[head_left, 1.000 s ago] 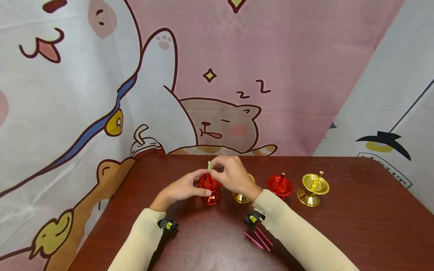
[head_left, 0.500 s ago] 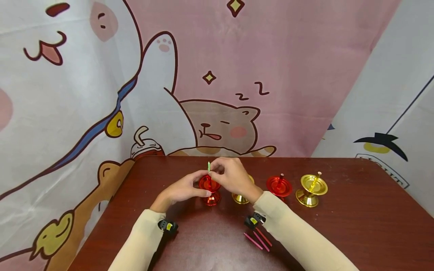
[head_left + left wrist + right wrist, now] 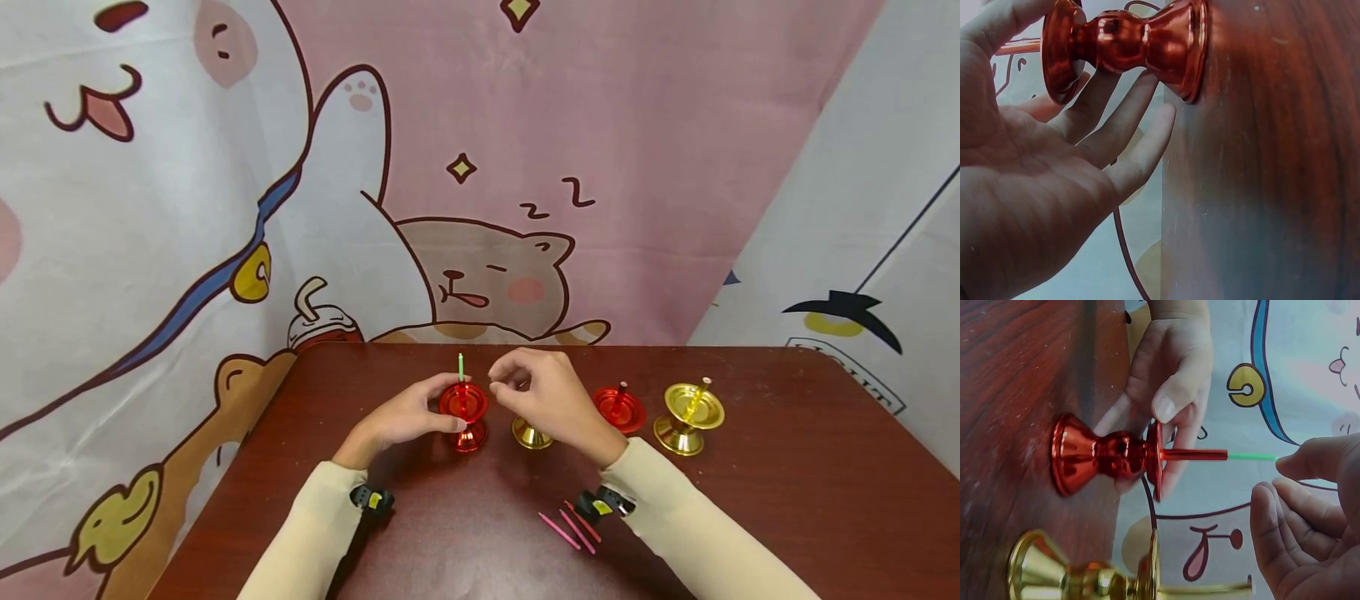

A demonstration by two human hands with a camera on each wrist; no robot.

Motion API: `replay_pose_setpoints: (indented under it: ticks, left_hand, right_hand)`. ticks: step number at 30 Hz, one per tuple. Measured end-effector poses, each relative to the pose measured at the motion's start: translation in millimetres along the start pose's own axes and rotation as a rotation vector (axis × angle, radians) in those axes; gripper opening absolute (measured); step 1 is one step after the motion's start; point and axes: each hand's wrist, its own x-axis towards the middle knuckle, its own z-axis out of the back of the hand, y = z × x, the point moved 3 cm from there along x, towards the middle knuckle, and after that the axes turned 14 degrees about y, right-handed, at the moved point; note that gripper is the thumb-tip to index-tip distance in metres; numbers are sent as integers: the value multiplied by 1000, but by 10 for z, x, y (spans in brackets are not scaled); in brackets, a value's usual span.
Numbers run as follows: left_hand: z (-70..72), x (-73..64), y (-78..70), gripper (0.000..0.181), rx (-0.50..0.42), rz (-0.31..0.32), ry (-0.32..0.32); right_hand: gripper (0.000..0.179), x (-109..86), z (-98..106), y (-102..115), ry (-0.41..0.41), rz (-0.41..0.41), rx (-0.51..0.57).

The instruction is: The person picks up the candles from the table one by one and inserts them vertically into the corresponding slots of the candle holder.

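A shiny red candle holder [image 3: 468, 437] stands upright on the table, with a thin green candle [image 3: 461, 367] rising from its centre tube. My left hand [image 3: 405, 417] steadies this holder, thumb at the dish rim and fingers reaching round the far side. In the left wrist view those fingers [image 3: 1119, 128] lie behind the red stem. My right hand [image 3: 547, 396] is just right of the candle, fingers loosely bent with a gap between thumb and fingertips. From the right wrist view, the thumb overlaps the tip of the green candle [image 3: 1250, 456].
Beneath my right hand stands a gold candle holder [image 3: 532, 435], partly hidden. Farther right are another red holder [image 3: 619, 410] and a gold holder [image 3: 690, 417]. Several pink and red candles [image 3: 576, 530] lie on the table [image 3: 465, 542] near my right wrist. A cartoon-printed cloth [image 3: 637, 125] hangs behind.
My right hand has let go of the green candle and moved to the right, leaving more of the candle showing. My left hand stays at the red holder.
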Motion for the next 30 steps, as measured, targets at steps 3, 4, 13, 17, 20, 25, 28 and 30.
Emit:
replay_pose_setpoints:
  ticks: [3,4,13,17,20,25,28,30]
  left_hand:
    - [0,-2,-13,73,1,10,-8]
    - [-1,-2,-18,72,1,12,-11]
    - [18,-44,-119,77,-24,30,-90]
    - [67,-85,-260,80,-31,-5,-236]
    - [92,-132,-407,83,34,-60,-376]
    - [37,-222,-707,84,215,-145,-595]
    - [-58,-262,-889,82,302,-223,-679]
    - [-132,-269,-991,80,349,-297,-709]
  right_hand:
    - [12,-131,68,-49,6,-2,4]
    - [13,-177,91,-63,7,3,3]
    - [20,-607,283,-147,-1,8,-73]
    - [22,-779,307,-202,24,-23,-70]
    - [23,-884,308,-251,31,-46,-63]
    - [28,-1029,295,-333,47,-64,-47]
    - [27,-1112,273,-385,86,-70,-22]
    - [25,-1164,252,-421,121,-62,-4]
